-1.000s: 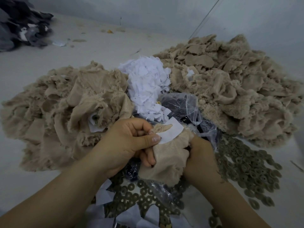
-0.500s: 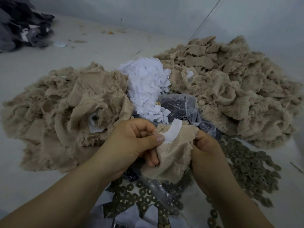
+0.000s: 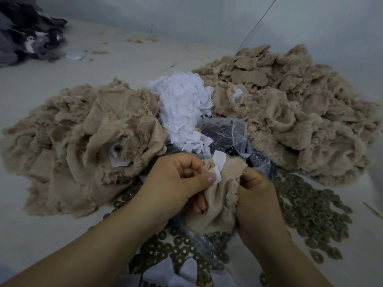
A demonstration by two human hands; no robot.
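The left hand [image 3: 176,183] is closed in a pinch: its thumb presses the lower end of a white scrap [image 3: 218,164] against the curled fingers. The right hand [image 3: 257,195] grips the upper right edge of a beige cloth piece [image 3: 221,195], with the fingers bent around the frayed border. The cloth piece hangs between both hands, above the middle of the table [image 3: 41,79]. It is soft, of woven texture, and has fuzzy torn edges. The scrap is thin, smooth and stiff like paper, and it sits on the top of the cloth.

Two big heaps of the same beige cloth lie behind, the left heap [image 3: 83,141] and the right heap [image 3: 290,112], both wrinkled and fluffy. Between them is a pile of white scraps [image 3: 184,108]. A clear, shiny plastic bag [image 3: 228,131] lies just behind the hands. Small flat olive rings [image 3: 310,208] are spread at the right and under the wrists.

Compared with one second ago, the right hand has come up from under the cloth to its top edge, and the scrap now stands narrower and more upright. The heaps are the same.
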